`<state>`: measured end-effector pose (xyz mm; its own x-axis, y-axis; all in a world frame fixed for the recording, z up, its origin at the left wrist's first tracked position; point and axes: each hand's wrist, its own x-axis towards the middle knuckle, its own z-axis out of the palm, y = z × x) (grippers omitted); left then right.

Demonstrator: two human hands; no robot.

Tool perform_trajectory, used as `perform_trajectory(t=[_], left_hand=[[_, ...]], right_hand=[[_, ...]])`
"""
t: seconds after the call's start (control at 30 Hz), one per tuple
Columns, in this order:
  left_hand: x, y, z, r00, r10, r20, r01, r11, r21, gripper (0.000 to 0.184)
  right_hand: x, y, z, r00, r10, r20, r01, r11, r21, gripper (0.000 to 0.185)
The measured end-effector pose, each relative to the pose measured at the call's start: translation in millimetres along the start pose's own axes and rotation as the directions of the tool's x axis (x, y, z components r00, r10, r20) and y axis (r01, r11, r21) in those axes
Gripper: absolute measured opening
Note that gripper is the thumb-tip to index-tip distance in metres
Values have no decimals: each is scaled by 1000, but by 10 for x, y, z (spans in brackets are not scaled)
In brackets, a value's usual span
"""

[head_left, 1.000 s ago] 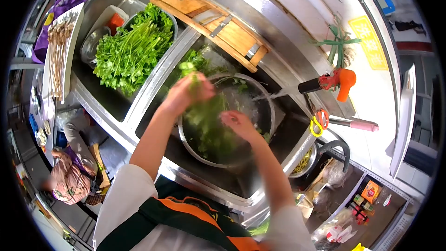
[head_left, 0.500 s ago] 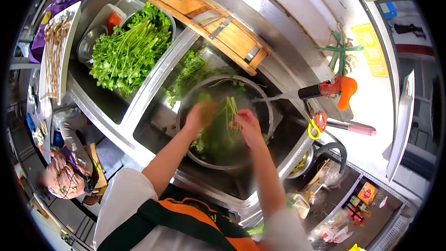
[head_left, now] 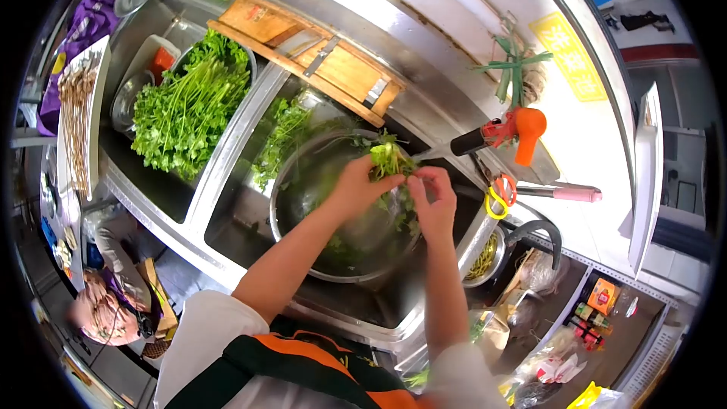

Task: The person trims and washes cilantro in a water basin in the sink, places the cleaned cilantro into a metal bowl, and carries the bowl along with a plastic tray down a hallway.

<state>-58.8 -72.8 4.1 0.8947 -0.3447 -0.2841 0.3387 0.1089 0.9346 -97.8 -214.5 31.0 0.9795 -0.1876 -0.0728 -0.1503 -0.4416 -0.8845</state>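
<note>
My left hand (head_left: 359,188) is closed around a small bunch of cilantro-like greens (head_left: 388,157), held over the right side of a metal basin (head_left: 276,212). The leaves point up toward the tap's spout. Beside it, my right hand (head_left: 435,204) pinches at the same bunch with thumb and fingers; exactly what lies between the fingertips is partly hidden. Water fills the basin, with more greens in it. Loose sprigs (head_left: 284,132) lie in the sink just left of the basin.
A heap of greens (head_left: 182,113) stands in the left sink compartment. Across the sink's back lies a wooden slicer board (head_left: 310,53). The orange-handled tap (head_left: 530,125) and scissors (head_left: 500,195) are at right. Another person (head_left: 113,307) is at lower left.
My left hand has moved right and up to meet my right hand, which has shifted slightly right. The greens are now lifted near the tap. The whole view has shifted a little.
</note>
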Motion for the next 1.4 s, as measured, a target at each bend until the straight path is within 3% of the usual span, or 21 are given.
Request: perform_trajectory(t=[0.07, 0.2, 0.23, 0.3, 0.33, 0.37, 0.4, 0.47, 0.5, 0.57, 0.73, 0.8, 0.87, 0.93, 1.03, 1.1, 1.2, 1.23, 1.27, 1.3, 1.4], left_hand=[[0, 172, 29, 995, 52, 80, -61, 991, 121, 31], [42, 240, 79, 971, 196, 140, -220, 959, 179, 30], [54, 256, 103, 959, 249, 133, -274, 936, 220, 28], [65, 319, 134, 946, 296, 134, -322, 911, 259, 25], [68, 384, 137, 977, 112, 180, -134, 984, 118, 22], [96, 425, 129, 967, -64, 247, 69, 998, -13, 18], [128, 423, 109, 966, -65, 249, 69, 998, -11, 18], [172, 402, 53, 889, -187, 419, 257, 959, -116, 17], [179, 407, 42, 887, -225, 403, 296, 947, -124, 13], [189, 420, 42, 893, -238, 382, 309, 941, -136, 12], [234, 515, 41, 895, -314, 317, 379, 910, -168, 11], [278, 445, 44, 906, -299, 300, 347, 930, -121, 12], [302, 443, 57, 934, -302, 193, 296, 953, 60, 13], [322, 466, 68, 951, -266, 158, 250, 961, 114, 14], [376, 493, 79, 965, -219, 144, 190, 963, 191, 15], [417, 508, 70, 963, -212, 167, 175, 961, 215, 16], [455, 509, 19, 927, -283, 246, 244, 954, 177, 23], [450, 483, -30, 890, -337, 307, 280, 935, 216, 28], [448, 472, -73, 846, -390, 364, 311, 915, 258, 33], [403, 506, -91, 834, -396, 385, 356, 918, 173, 37], [384, 421, -160, 834, -495, 246, 486, 868, 98, 37]], right_hand=[[92, -143, -87, 995, -86, -48, 89, 993, 71, 22], [182, -197, -83, 994, -112, 11, 104, 952, 288, 25], [216, -176, -105, 994, -111, 7, 104, 951, 290, 25], [282, -94, -164, 947, -276, 164, 253, 956, 150, 21], [290, -58, -163, 949, -271, 162, 248, 957, 151, 21], [316, -25, -152, 966, -193, 171, 130, 938, 322, 17], [339, -38, -142, 974, -116, 194, 8, 877, 481, 14], [358, -101, -165, 975, -82, 208, -29, 876, 481, 7], [371, -103, -165, 974, -57, 221, -70, 846, 528, 7], [389, -67, -177, 971, -32, 236, -112, 812, 573, 7], [418, -138, -242, 958, 108, 265, -227, 850, 475, 18], [427, -99, -254, 949, 143, 281, -264, 848, 460, 19], [438, -29, -253, 939, 176, 297, -299, 845, 444, 21], [442, 12, -239, 905, 278, 324, -420, 711, 564, 20], [457, -87, -225, 898, 190, 397, -421, 636, 647, 18], [509, -12, -231, 896, 232, 379, -440, 581, 684, 17], [599, 132, -285, 911, 286, 298, -402, 446, 800, 19], [623, 168, -306, 923, 304, 237, -342, 362, 867, 22], [649, 201, -335, 924, 302, 236, -340, 362, 868, 22], [666, 210, -365, 906, 367, 211, -338, 328, 882, 22], [667, 195, -397, 876, 448, 181, -331, 285, 900, 21]])
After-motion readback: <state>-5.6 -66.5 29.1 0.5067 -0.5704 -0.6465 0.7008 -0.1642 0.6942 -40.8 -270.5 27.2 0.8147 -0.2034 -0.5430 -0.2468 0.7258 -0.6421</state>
